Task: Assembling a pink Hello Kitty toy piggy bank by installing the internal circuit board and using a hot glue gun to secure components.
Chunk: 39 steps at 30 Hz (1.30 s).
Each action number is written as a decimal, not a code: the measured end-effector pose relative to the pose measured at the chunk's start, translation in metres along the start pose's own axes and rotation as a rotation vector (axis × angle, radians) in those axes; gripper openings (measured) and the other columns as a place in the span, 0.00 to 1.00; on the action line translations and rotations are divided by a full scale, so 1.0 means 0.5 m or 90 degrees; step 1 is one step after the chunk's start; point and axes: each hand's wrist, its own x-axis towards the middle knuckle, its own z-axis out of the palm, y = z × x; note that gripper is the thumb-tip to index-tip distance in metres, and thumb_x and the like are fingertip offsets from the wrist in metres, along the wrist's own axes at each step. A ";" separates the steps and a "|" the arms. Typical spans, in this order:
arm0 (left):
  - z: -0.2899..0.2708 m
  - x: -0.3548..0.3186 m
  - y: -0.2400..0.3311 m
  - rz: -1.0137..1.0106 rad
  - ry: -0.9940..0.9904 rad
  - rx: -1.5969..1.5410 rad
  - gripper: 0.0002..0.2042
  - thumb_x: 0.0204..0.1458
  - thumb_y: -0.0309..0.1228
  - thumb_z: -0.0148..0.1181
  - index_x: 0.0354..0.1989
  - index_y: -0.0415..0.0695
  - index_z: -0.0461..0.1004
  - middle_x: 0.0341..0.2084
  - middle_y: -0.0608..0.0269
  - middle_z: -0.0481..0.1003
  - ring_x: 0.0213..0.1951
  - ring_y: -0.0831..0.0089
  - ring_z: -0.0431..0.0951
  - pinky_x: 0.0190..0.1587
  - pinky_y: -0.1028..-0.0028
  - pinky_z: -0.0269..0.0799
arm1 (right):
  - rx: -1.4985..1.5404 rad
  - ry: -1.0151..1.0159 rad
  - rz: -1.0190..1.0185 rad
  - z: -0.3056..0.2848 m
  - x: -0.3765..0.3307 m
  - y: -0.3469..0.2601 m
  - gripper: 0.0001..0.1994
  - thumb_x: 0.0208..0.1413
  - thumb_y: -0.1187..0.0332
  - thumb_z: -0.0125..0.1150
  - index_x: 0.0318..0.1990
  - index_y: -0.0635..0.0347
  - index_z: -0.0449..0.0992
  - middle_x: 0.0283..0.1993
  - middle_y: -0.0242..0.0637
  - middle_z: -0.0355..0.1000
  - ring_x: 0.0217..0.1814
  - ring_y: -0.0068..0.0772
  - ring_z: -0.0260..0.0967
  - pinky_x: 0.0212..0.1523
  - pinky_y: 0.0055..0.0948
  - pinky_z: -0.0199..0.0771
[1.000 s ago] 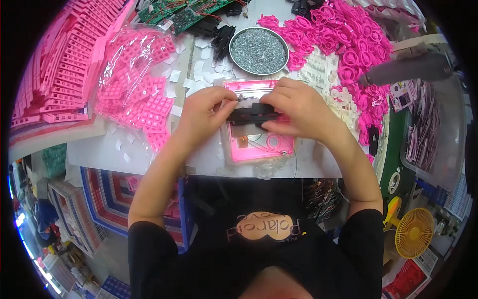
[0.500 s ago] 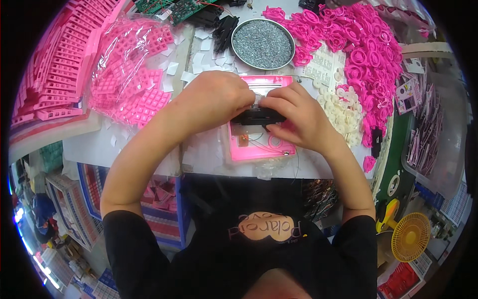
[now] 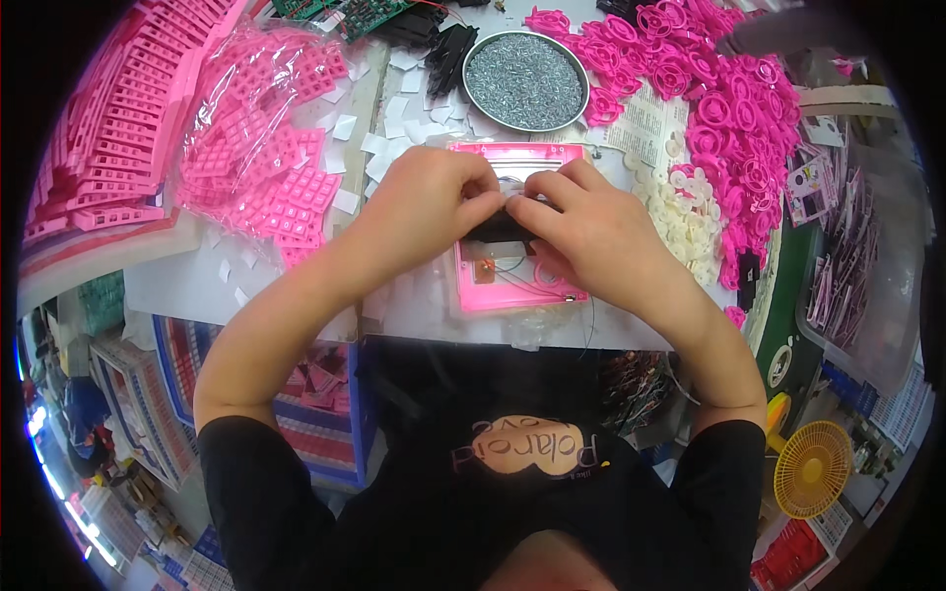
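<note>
A pink rectangular plastic casing [image 3: 493, 298] lies on the table in front of me, with thin wires and a small brown piece inside. Across its middle sits a black plastic part [image 3: 501, 229], partly covered by my fingers. My left hand [image 3: 434, 195] is closed at the part's upper edge, its thumb and forefinger pinched together. From the other side my right hand [image 3: 591, 212] curls over the black part, fingertips meeting the left ones. Whatever small piece lies between the fingertips is hidden.
Behind the casing stands a round metal dish of small screws [image 3: 524, 84]. Pink ring-shaped parts [image 3: 719, 128] and white discs [image 3: 685, 222] are heaped to the right. A clear bag of pink keypads [image 3: 256, 138] lies left, beside stacked pink frames [image 3: 128, 118] and scattered white paper squares [image 3: 394, 123].
Both hands have shifted slightly over the black part, and the right hand now covers more of it. The fingertips have drawn closer together. The casing stays in about the same place.
</note>
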 end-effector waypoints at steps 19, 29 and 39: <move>-0.006 0.041 -0.002 0.017 -0.081 0.023 0.10 0.49 0.31 0.66 0.32 0.35 0.81 0.22 0.56 0.79 0.25 0.71 0.78 0.32 0.70 0.73 | -0.149 -0.052 0.068 0.004 0.002 -0.060 0.18 0.47 0.73 0.58 0.49 0.62 0.73 0.40 0.36 0.70 0.47 0.38 0.71 0.43 0.31 0.77; -0.017 0.207 -0.058 0.208 0.177 0.340 0.09 0.53 0.34 0.62 0.33 0.41 0.80 0.32 0.53 0.79 0.36 0.53 0.80 0.40 0.57 0.75 | 0.051 0.064 0.080 -0.018 -0.010 -0.022 0.27 0.41 0.74 0.71 0.54 0.62 0.73 0.49 0.43 0.74 0.52 0.44 0.71 0.49 0.36 0.75; -0.001 0.262 -0.091 0.192 0.123 0.489 0.09 0.58 0.37 0.59 0.35 0.44 0.75 0.33 0.54 0.78 0.37 0.51 0.79 0.40 0.55 0.75 | 0.381 0.718 0.095 -0.156 0.037 0.212 0.22 0.59 0.74 0.62 0.62 0.61 0.69 0.56 0.44 0.73 0.58 0.32 0.71 0.60 0.31 0.69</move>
